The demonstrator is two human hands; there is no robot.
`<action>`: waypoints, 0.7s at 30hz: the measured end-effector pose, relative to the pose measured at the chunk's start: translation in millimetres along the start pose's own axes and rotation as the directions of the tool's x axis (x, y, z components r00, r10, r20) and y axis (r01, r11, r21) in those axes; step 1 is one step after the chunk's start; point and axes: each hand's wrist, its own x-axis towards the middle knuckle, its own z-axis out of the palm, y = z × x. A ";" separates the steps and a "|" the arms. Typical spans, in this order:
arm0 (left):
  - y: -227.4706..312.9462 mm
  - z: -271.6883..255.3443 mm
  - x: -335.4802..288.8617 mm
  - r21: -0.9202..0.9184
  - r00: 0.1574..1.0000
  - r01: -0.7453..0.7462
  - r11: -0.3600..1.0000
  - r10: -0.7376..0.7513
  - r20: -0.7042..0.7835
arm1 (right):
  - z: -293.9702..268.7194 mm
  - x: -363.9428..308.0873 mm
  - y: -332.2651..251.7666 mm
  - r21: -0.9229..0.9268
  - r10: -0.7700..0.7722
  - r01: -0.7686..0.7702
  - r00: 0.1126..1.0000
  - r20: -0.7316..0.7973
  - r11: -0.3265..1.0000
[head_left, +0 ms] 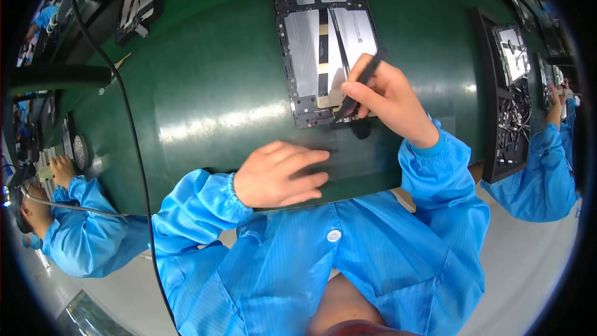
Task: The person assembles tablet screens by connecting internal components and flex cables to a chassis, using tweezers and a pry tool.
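Note:
An opened tablet lies on the green mat in front of me, its inside facing up. Silver panels, a dark ribbon cable and a circuit strip along its near end show. My right hand pinches dark, slim tweezers, slanting down with the tip at the tablet's near edge. The fingers cover part of the tablet's right side. Near the table's front edge, my left hand is held low over the mat with its fingers stretched out. It holds nothing and is apart from the tablet.
A black tray with small parts and another opened tablet stands at right. More opened devices lie along the far side. A black cable hangs down at left. Co-workers in blue sleeves sit on both sides.

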 end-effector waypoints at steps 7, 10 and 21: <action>-16.7 -2.9 1.4 0.197 0.959 0.172 0.965 -0.118 -0.259 | 5.3 27.1 4.0 -0.042 0.161 -0.157 0.983 0.086 0.987; -19.9 -3.6 3.0 0.212 0.947 0.206 0.955 -0.140 -0.290 | 8.0 29.3 7.3 -0.041 0.175 -0.172 0.981 0.090 0.984; -21.9 -1.5 2.9 0.243 0.932 0.259 0.935 -0.175 -0.318 | 12.5 31.6 8.8 -0.054 0.184 -0.180 0.980 0.078 0.982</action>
